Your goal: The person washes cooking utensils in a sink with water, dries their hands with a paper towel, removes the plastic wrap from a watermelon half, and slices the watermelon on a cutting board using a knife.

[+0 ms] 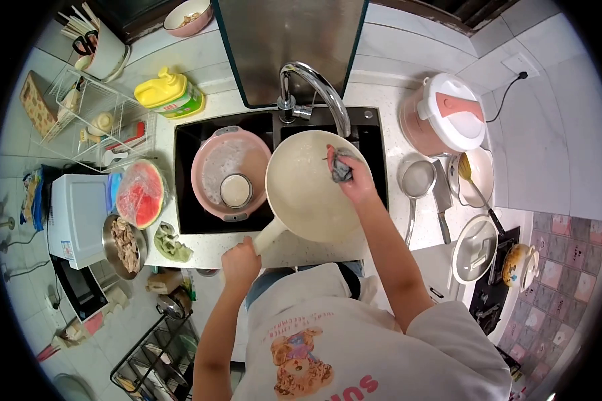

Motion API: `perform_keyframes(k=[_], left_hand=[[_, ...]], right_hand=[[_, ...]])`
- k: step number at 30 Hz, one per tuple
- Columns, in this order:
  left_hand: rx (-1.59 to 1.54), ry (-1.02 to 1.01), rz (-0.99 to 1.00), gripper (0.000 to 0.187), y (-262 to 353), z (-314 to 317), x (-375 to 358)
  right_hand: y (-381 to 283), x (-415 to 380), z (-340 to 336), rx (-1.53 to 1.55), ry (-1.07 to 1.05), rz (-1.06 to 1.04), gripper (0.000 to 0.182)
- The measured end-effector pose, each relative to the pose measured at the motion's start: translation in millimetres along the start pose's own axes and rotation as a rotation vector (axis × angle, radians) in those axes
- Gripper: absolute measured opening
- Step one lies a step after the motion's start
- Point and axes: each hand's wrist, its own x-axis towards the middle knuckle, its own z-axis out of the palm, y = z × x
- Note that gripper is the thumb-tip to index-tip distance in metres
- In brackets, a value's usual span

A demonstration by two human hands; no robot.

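A cream-coloured frying pan point(308, 194) is held over the right part of the black double sink point(184, 167), its inside facing up. My left hand point(241, 262) is closed round the pan's handle point(270, 235) near the counter's front edge. In my right hand point(356, 180) a crumpled grey scrubbing cloth point(342, 166) is gripped at the pan's right inner side. The chrome faucet point(324, 90) arches above the pan's rim. Left of the pan, a pink basin point(198, 177) with sudsy water stands in the sink, and a small round bowl point(236, 191) sits in it.
On the left are a yellow detergent bottle point(170, 93), a wrapped watermelon half point(140, 194), a bowl of meat point(124, 247) and a green cloth point(172, 242). To the right stand a pink-and-white canister point(441, 113), a strainer point(418, 179), a cleaver point(441, 194) and a glass lid point(475, 249).
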Motion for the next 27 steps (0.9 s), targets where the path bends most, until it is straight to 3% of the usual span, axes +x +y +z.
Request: perform_keyframes(k=[1, 4, 5, 9, 12, 18, 22, 26, 27], left_hand=[[0.004, -0.006, -0.004, 0.022, 0.6, -0.6, -0.8], [0.016, -0.012, -0.009, 0.022, 2.7, -3.2, 0.1], [0.019, -0.012, -0.008, 0.022, 2.6, -3.2, 0.3], [-0.026, 0.037, 0.007, 0.018, 0.9, -0.1, 0.7], [-0.025, 0.039, 0.008, 0.019, 0.3, 0.2, 0.5], [0.015, -0.023, -0.003, 0.022, 2.3, -4.1, -0.8], [0.001, -0.016, 0.002, 0.022, 0.8, -1.4, -1.6], [-0.041, 0.031, 0.014, 0.021, -1.8, 2.3, -1.7], [-0.049, 0.033, 0.012, 0.021, -2.4, 1.7, -2.8]], right_hand=[[-8.5, -8.4, 13.6, 0.012, 0.014, 0.061, 0.047], [-15.5, -29.1, 38.1, -0.271, -0.075, -0.114, 0.052], [-16.8, -35.7, 50.3, -0.376, -0.002, -0.141, 0.035], [-12.0, -29.8, 27.9, -0.781, 0.292, -0.253, 0.008], [7.1, -32.0, -5.1, -0.922, 0.555, -0.328, 0.023], [-5.9, -39.6, -76.7, -1.336, 0.815, -0.285, 0.055], [-29.4, -79.4, -81.4, -1.649, 0.863, -0.487, 0.054], [-67.4, -130.1, -112.9, -2.231, 0.965, -0.316, 0.057], [-62.7, -145.2, -115.8, -2.496, 1.049, -0.494, 0.055]])
